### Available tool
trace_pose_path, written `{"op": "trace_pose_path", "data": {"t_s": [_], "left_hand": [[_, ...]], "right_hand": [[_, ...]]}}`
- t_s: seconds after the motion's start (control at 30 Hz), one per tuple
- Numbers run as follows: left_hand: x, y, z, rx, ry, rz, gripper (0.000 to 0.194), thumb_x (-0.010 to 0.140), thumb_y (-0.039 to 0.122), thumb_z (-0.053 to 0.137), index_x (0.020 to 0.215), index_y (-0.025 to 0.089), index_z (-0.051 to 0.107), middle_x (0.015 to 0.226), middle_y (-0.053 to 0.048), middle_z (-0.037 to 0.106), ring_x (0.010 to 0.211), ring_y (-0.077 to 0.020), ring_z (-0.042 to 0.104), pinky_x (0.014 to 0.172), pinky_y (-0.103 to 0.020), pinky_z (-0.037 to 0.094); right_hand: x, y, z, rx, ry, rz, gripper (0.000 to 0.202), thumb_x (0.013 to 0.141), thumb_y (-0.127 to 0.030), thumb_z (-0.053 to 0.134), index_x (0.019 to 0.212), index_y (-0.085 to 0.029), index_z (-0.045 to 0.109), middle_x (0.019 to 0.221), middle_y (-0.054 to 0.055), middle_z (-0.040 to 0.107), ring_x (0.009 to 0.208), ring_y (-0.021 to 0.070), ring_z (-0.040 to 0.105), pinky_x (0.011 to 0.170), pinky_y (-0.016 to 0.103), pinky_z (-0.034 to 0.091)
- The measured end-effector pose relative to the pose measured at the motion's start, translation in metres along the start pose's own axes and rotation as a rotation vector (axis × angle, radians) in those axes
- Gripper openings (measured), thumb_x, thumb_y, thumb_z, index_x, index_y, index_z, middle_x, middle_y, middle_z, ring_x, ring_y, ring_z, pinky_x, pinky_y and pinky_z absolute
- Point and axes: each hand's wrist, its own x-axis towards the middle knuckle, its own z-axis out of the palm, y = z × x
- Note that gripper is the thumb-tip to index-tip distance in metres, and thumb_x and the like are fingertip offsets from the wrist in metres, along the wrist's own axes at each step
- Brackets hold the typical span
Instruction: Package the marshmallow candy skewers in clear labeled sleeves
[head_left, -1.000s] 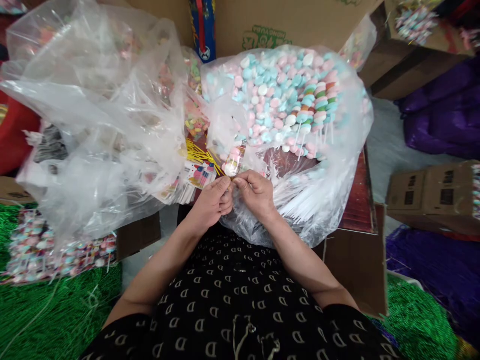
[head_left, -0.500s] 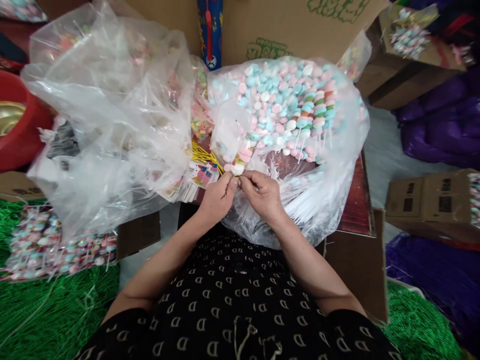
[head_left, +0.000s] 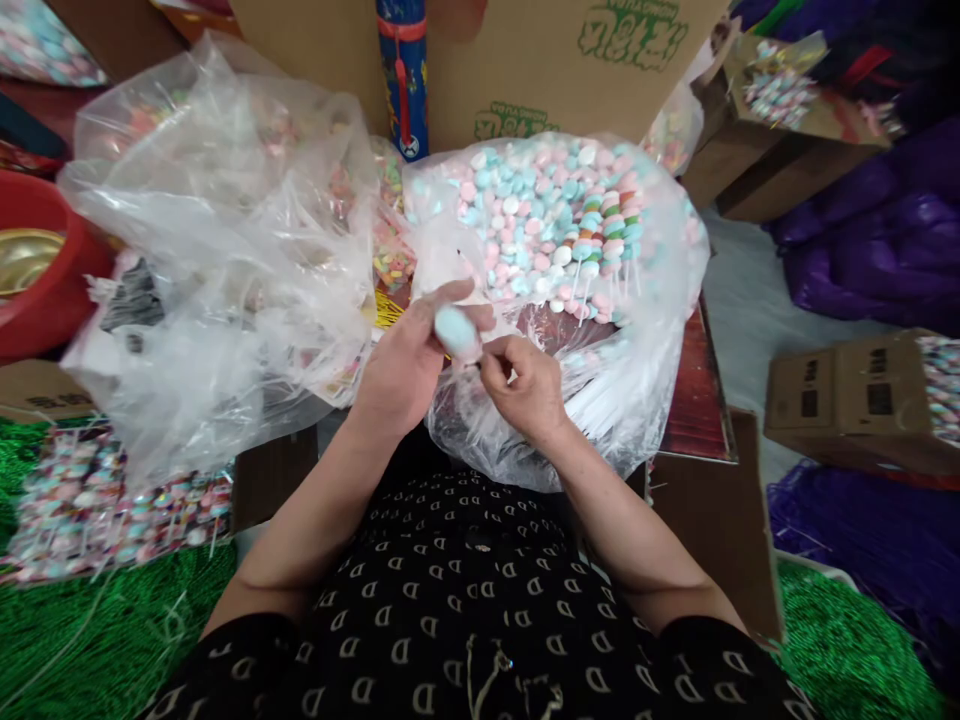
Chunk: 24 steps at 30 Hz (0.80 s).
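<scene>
A marshmallow skewer, its pale blue end turned up towards me, is between my hands and partly blurred. My right hand is closed, thumb and forefinger pinching the lower end of the skewer. My left hand is open, its fingers stretched out behind and beside the marshmallows. Just beyond lies a big clear bag of pink, blue and white marshmallows. Several finished marshmallow skewers with white sticks rest on that pile. White sticks lie in the plastic near my right hand. Yellow twist ties lie beyond my left hand.
A large crumpled plastic bag covers the left side. Behind stand a cardboard box and a blue cylinder. A red tub is at far left; packed skewers lie lower left. The red table edge is on the right.
My left fingers have gone from a pinch to spread out. The skewer has tipped up, now showing its blue end instead of white. The view has shifted slightly.
</scene>
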Motion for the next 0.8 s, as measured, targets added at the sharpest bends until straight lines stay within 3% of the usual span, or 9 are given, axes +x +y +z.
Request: {"op": "trace_pose_path", "data": {"t_s": [0.07,0.13,0.23,0.3,0.4,0.47,0.57,0.67,0.8], "left_hand": [[-0.011,0.012,0.004,0.156,-0.084,0.079,0.054,0.104,0.059,0.042,0.085,0.025,0.079,0.08,-0.007,0.074,0.101,-0.0257,0.07,0.097,-0.045,0.054],[-0.021,0.012,0.004,0.327,-0.176,0.124,0.056,0.102,0.062,0.045,0.077,0.024,0.078,0.074,-0.006,0.073,0.094,-0.0247,0.07,0.104,-0.046,0.051],[-0.023,-0.004,0.001,0.474,-0.206,-0.058,0.054,0.101,0.062,0.049,0.084,0.021,0.079,0.078,-0.006,0.075,0.087,-0.0215,0.069,0.097,-0.042,0.053],[-0.014,-0.015,-0.001,0.366,-0.141,-0.186,0.061,0.101,0.068,0.041,0.096,0.02,0.077,0.084,-0.007,0.075,0.086,-0.021,0.069,0.086,-0.039,0.056],[0.001,-0.017,-0.002,0.139,-0.014,-0.167,0.07,0.1,0.075,0.03,0.105,0.022,0.075,0.088,-0.009,0.073,0.091,-0.0229,0.068,0.078,-0.037,0.057],[0.002,-0.011,-0.003,0.14,0.054,-0.081,0.066,0.1,0.074,0.034,0.098,0.022,0.075,0.087,-0.009,0.071,0.095,-0.0235,0.067,0.08,-0.037,0.057],[-0.009,-0.004,-0.006,0.264,0.058,-0.02,0.051,0.098,0.065,0.054,0.08,0.022,0.074,0.086,-0.007,0.07,0.09,-0.0197,0.066,0.08,-0.034,0.057],[-0.023,-0.013,-0.007,0.35,0.025,-0.128,0.045,0.095,0.06,0.063,0.074,0.021,0.072,0.077,-0.004,0.068,0.075,-0.0153,0.063,0.07,-0.029,0.054],[-0.025,-0.032,-0.007,0.194,0.019,-0.332,0.056,0.095,0.068,0.055,0.075,0.018,0.069,0.069,-0.005,0.068,0.066,-0.0159,0.063,0.066,-0.031,0.053]], "right_hand": [[0.01,0.002,-0.007,-0.019,0.076,-0.001,0.016,0.091,-0.021,0.054,0.08,-0.022,0.065,0.071,0.0,0.068,0.064,0.0145,0.06,0.065,0.028,0.047],[0.021,0.002,-0.015,-0.045,0.162,-0.011,0.016,0.094,-0.023,0.053,0.083,-0.022,0.066,0.073,0.0,0.068,0.066,0.0148,0.061,0.066,0.029,0.048],[0.029,-0.008,-0.023,-0.041,0.242,-0.058,0.017,0.097,-0.023,0.052,0.088,-0.022,0.066,0.075,0.0,0.069,0.068,0.0144,0.063,0.068,0.029,0.049],[0.026,-0.017,-0.023,-0.006,0.236,-0.101,0.016,0.098,-0.023,0.053,0.09,-0.022,0.066,0.077,0.0,0.069,0.069,0.0139,0.064,0.068,0.029,0.049],[0.015,-0.023,-0.018,0.038,0.164,-0.168,0.015,0.099,-0.021,0.054,0.089,-0.022,0.066,0.077,0.0,0.071,0.067,0.0129,0.063,0.067,0.027,0.049],[0.01,-0.019,-0.014,0.036,0.125,-0.167,0.017,0.099,-0.021,0.054,0.088,-0.022,0.066,0.077,0.0,0.071,0.067,0.0132,0.063,0.066,0.028,0.049],[0.009,-0.008,-0.011,0.006,0.123,-0.105,0.017,0.099,-0.023,0.054,0.089,-0.022,0.067,0.08,0.001,0.073,0.07,0.0152,0.065,0.068,0.03,0.051],[0.012,0.0,-0.01,-0.015,0.176,-0.125,0.016,0.101,-0.024,0.054,0.094,-0.023,0.069,0.084,0.002,0.074,0.074,0.0167,0.066,0.073,0.032,0.052],[0.008,-0.001,-0.007,-0.043,0.272,-0.291,0.015,0.105,-0.025,0.054,0.097,-0.024,0.067,0.084,0.002,0.074,0.077,0.0167,0.068,0.073,0.032,0.053]]}}
